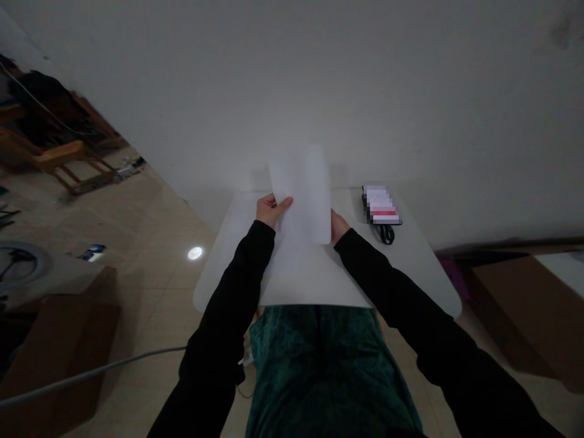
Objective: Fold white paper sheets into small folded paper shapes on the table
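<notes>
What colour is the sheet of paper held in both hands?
The sheet of paper looks plain white, with no visible print; it shows best in the head view.

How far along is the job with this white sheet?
Nothing looks finished: the white sheet of paper shows no clear result yet. In hand: the left hand grips one edge; the right hand sits at the other, fingers hidden. Remaining: a blurred object with a black cord lies untouched on the white table.

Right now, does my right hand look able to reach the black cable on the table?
Probably yes: the black cable lies close beside your right hand, and nothing stands between them, though that hand is holding a white paper sheet.
</notes>
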{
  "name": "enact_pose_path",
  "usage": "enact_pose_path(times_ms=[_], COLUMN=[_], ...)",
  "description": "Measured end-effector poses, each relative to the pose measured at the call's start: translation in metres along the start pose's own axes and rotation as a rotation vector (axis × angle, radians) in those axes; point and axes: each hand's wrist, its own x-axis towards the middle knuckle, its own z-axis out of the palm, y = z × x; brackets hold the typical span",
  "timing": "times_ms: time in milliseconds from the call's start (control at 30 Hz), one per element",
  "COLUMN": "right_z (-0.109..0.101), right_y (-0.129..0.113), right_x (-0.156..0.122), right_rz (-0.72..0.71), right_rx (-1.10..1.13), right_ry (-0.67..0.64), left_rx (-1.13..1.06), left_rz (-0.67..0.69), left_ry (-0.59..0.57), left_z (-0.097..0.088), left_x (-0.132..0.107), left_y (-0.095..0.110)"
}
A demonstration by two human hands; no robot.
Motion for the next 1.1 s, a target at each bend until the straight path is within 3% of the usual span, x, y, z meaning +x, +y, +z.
enact_pose_path(times_ms=[67, 200, 367, 500, 567, 667, 733, 800, 867, 933, 1000, 1100], right_z=[-0.003, -0.005, -0.011, -0.032, -0.043, -0.049, -0.044, -0.036, -0.03, -0.028, -0.031, -0.037], right_y=[-0.016, -0.032, -0.019, -0.009, -0.008, -0.009, -0.01, -0.012, -0.015, -0.019, -0.023, -0.027], right_x=[-0.003, -0.01, 0.0, 0.018, 0.024, 0.024, 0.019, 0.013, 0.006, 0.002, 0.0, -0.001], right_rz=[0.075, -0.021, -0.03, -0.051, -0.123, -0.161, -0.143, -0.095, -0.039, 0.005, 0.043, 0.046], right_rx=[0.081, 0.061, 0.129, -0.012, -0.162, -0.316, -0.416, -0.53, -0.589, -0.561, -0.476, -0.41], right_ry=[0.068, 0.132, 0.2, 0.309, 0.394, 0.46, 0.365, 0.159, -0.024, -0.156, -0.32, -0.574], left_rx=[0.06, 0.16, 0.204, 0.234, 0.242, 0.245, 0.262, 0.332, 0.448, 0.549, 0.64, 0.806], left_rz=[0.042, 0.067, -0.01, -0.159, -0.139, 0.082, 0.225, 0.318, 0.344, 0.299, 0.239, 0.256], left_ry=[0.049, 0.042, -0.094, -0.107, -0.041, 0.196, 0.298, 0.275, 0.132, -0.082, -0.261, -0.413], left_z=[0.002, 0.005, 0.002, -0.013, -0.023, -0.034, -0.037, -0.036, -0.035, -0.036, -0.037, -0.033], left_x=[-0.001, -0.004, -0.001, 0.009, 0.015, 0.019, 0.018, 0.014, 0.011, 0.011, 0.012, 0.014], left_y=[0.005, 0.013, 0.01, 0.011, 0.017, 0.032, 0.044, 0.054, 0.061, 0.061, 0.054, 0.035])
